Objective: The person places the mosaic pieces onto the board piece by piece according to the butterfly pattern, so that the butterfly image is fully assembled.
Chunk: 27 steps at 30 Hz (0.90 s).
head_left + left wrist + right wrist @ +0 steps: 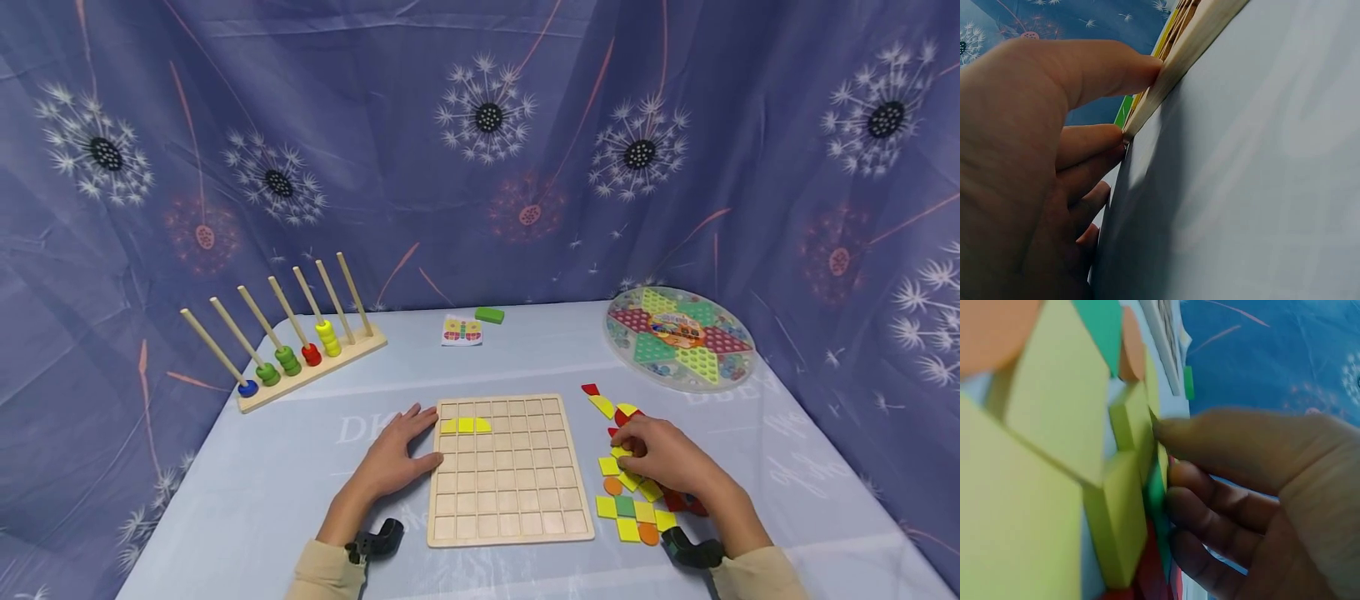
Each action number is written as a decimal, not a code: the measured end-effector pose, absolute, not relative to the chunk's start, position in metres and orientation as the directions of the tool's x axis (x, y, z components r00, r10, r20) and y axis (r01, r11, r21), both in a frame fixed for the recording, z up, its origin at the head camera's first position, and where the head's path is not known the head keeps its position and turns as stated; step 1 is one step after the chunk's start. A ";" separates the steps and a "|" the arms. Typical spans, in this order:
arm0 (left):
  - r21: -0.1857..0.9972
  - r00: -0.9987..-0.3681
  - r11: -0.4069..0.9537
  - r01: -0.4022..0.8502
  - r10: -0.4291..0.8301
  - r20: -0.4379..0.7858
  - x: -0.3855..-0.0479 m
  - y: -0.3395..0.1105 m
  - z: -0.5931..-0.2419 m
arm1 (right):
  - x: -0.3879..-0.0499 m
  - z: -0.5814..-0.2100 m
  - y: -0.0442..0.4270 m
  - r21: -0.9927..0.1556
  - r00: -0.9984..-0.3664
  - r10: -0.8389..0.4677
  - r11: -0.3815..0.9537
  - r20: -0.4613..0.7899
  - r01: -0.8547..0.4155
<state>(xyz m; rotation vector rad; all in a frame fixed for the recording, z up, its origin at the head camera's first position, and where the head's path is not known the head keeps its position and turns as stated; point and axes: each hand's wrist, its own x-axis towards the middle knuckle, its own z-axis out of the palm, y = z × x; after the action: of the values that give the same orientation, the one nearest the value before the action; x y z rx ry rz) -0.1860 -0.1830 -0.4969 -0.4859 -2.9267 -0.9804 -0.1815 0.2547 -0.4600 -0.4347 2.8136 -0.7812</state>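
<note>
A square wooden grid board [517,481] lies on the table, with three yellow pieces [465,426] in a row in its upper left cells. My left hand [396,454] rests at the board's left side, thumb and fingertips touching the wooden edge [1175,78]. To the right of the board, my right hand [663,454] reaches down into loose coloured pieces [606,507]. Its thumb and fingers pinch a small yellow piece [620,452], partly covered by the hand. In the right wrist view, thick yellow blocks [1125,519] lie close beside the right fingertips.
A wooden bead counter [300,375] with several pegs stands at the back left. Behind the board are a butterfly picture card [461,331] and a green block [490,315]. A round Chinese checkers board [678,339] lies at the back right, before a blue curtain [375,167].
</note>
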 end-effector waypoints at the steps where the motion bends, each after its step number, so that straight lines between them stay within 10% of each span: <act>1: 0.585 -0.951 0.754 0.300 0.287 0.117 -0.186 -0.183 -0.497 | -0.181 -0.460 0.253 -0.517 -0.942 -0.320 0.825 -0.099 -0.226; 27: 0.583 -0.948 0.751 0.309 0.293 0.124 -0.187 -0.183 -0.498 | -0.189 -0.468 0.270 -0.512 -0.983 -0.161 0.854 -0.086 -0.095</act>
<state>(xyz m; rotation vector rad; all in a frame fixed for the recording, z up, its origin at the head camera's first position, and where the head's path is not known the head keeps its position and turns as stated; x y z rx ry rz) -0.1872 -0.1828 -0.4984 -0.5017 -2.9167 -0.9780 -0.1887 0.2697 -0.4676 -0.2016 2.9033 -0.7915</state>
